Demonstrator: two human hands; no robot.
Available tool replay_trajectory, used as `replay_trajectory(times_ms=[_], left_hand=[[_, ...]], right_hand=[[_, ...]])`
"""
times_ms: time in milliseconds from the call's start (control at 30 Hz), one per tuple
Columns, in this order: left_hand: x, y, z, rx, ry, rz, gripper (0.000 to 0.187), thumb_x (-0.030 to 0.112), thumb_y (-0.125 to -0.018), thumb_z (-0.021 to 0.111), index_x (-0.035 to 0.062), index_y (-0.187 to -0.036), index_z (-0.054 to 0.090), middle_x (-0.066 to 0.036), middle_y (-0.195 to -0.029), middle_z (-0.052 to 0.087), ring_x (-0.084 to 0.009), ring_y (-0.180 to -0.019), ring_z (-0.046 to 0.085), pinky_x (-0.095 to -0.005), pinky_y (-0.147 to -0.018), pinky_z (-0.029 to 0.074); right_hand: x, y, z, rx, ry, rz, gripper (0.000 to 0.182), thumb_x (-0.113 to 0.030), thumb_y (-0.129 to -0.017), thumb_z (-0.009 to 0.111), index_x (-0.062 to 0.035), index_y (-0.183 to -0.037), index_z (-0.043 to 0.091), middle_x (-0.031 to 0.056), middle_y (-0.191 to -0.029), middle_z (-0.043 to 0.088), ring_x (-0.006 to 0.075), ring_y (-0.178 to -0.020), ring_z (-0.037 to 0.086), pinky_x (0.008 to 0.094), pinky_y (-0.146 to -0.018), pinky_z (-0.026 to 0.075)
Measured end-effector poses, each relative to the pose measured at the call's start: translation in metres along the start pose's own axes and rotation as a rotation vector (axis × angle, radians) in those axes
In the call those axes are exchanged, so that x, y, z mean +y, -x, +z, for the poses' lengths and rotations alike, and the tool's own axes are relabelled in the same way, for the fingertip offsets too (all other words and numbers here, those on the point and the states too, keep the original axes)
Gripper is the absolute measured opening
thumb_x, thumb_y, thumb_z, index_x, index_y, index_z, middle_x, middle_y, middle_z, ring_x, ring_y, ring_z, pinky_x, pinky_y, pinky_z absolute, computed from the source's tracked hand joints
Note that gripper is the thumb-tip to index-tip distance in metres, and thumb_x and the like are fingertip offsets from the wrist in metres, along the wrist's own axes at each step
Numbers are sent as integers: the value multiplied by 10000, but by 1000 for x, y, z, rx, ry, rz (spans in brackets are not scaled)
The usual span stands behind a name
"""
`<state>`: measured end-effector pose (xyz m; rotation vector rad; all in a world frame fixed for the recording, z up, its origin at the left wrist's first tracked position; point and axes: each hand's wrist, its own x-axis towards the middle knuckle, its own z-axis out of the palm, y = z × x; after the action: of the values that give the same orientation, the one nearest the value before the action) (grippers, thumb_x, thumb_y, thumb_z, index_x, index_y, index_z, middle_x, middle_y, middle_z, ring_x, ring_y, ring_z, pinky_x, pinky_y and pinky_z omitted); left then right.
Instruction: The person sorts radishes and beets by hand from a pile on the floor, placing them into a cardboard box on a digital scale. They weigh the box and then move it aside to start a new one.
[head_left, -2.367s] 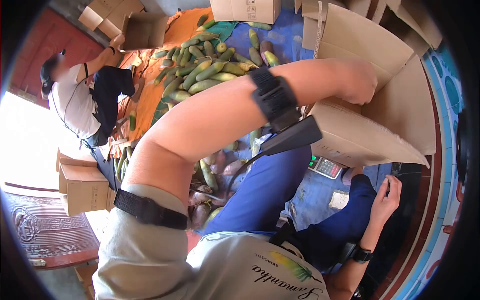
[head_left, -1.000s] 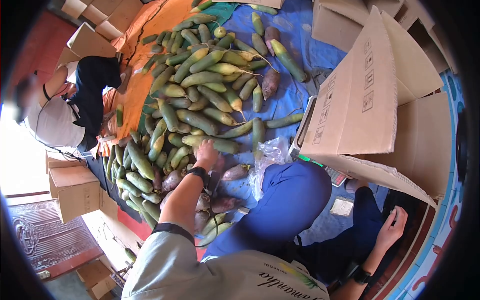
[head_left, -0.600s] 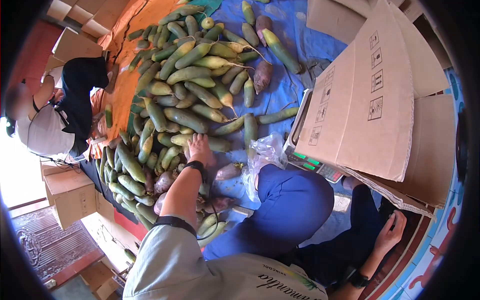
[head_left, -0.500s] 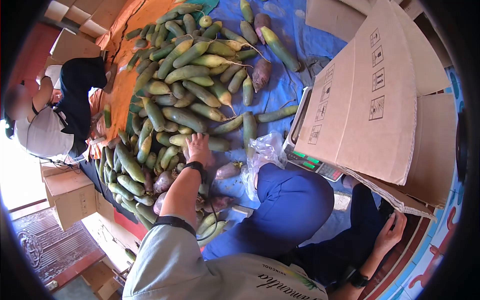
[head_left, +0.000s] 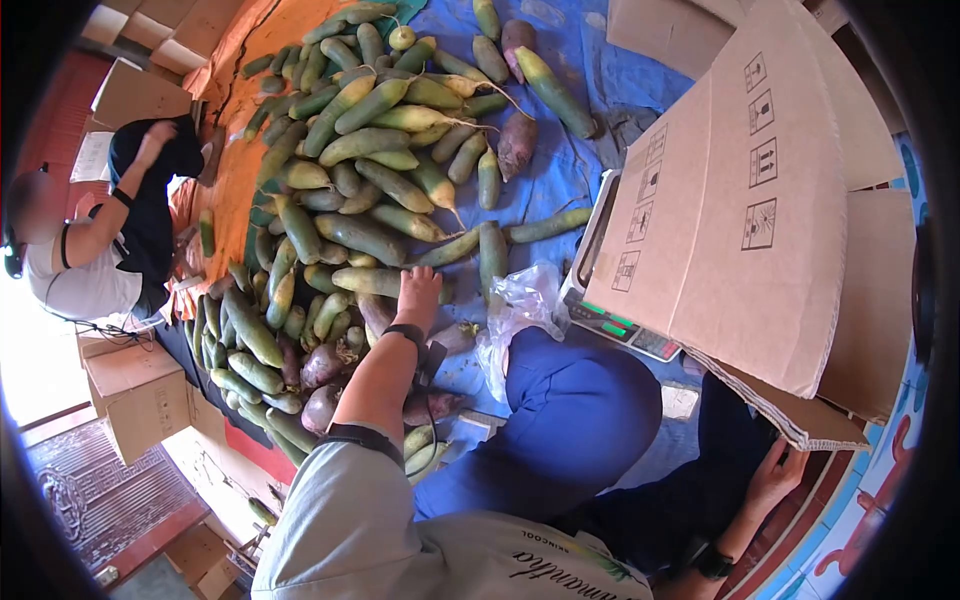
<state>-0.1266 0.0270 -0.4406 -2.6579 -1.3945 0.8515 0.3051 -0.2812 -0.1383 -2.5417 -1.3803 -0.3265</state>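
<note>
My left hand [head_left: 420,296] is over the right end of a long green radish [head_left: 365,281] in the large pile, its fingers bent down around it. The palm side is hidden. Below that hand lies a purple radish [head_left: 455,338]. At the lower right, my right hand [head_left: 776,476] grips the bottom edge of a large open cardboard box [head_left: 730,230], with its fingertips partly hidden by the flap. The box leans over a scale [head_left: 640,336] with green displays.
A clear plastic bag [head_left: 520,305] lies beside my bent knee. Another person [head_left: 90,250] sits at the left by the orange sheet [head_left: 222,150]. Further cardboard boxes [head_left: 140,390] stand at the left and top. A blue tarp [head_left: 560,170] lies under the radishes.
My left hand has shifted slightly right along the radish and its fingers are closer together. My right hand stays at the box edge. The other person's arm has risen.
</note>
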Motion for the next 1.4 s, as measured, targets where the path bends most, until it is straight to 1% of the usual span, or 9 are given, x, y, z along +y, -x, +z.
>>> replay_trajectory(times_ms=[100,333,533,733,867,1000,1133,1200,1400], left_hand=[[3,-3,-17,-102,10,-21,279,149,-787,516,151,-1065,529,-74,-1057,494,-218,-1041,455,-367,-808,378],[0,6,2,-25,45,19,255,151,-789,510,149,-1044,509,-52,-958,558,-226,-957,525,-374,-823,385],[-29,66,-34,188,192,226,509,95,-628,631,111,-1108,462,-70,-949,527,-248,-936,516,-359,-843,384],[-54,113,-90,263,383,41,625,107,-554,683,99,-1136,456,-90,-1004,531,-266,-996,508,-383,-865,384],[-73,127,-118,652,781,-290,656,162,-567,737,90,-1156,457,-144,-960,571,-346,-889,559,-400,-774,461],[-96,146,-185,731,1168,-352,774,135,-582,759,83,-1253,377,-180,-1057,573,-283,-969,577,-346,-832,461],[-90,162,-280,1107,1254,-87,730,99,-625,748,43,-1247,369,-120,-1068,546,-192,-954,540,-309,-843,439],[-83,175,-332,1182,1289,-89,682,97,-650,742,43,-1228,384,-101,-1066,527,-169,-953,522,-294,-837,434],[-41,204,-465,1527,1670,330,586,83,-688,735,-15,-1154,393,-79,-966,560,-147,-853,557,-255,-774,450]], right_hand=[[2,2,0,-5,-24,38,235,-24,-838,528,41,-1062,555,228,-1066,562,372,-1001,539,395,-853,423],[-10,0,0,14,17,55,229,-37,-844,519,46,-1055,555,233,-1097,552,395,-1029,520,404,-877,409],[-24,-11,0,112,-36,-43,115,-8,-847,487,35,-933,550,155,-900,552,291,-828,553,337,-754,445],[-35,-8,-5,142,-226,8,103,19,-827,500,18,-916,552,153,-894,557,285,-811,565,337,-729,452],[-37,-5,-6,188,-261,-14,94,21,-819,514,18,-906,551,153,-888,559,288,-791,570,332,-715,458],[-35,-2,-4,235,-323,-32,81,16,-829,500,28,-894,546,147,-874,551,265,-795,558,317,-709,455],[-32,2,-7,264,-350,-35,86,31,-805,522,21,-886,548,152,-859,558,294,-770,572,331,-700,466],[-32,4,-10,289,-360,-18,86,25,-803,528,19,-884,554,154,-858,560,302,-765,575,333,-694,468],[-27,11,-12,319,-386,0,73,14,-809,523,33,-869,559,155,-851,558,297,-771,568,329,-713,457]])
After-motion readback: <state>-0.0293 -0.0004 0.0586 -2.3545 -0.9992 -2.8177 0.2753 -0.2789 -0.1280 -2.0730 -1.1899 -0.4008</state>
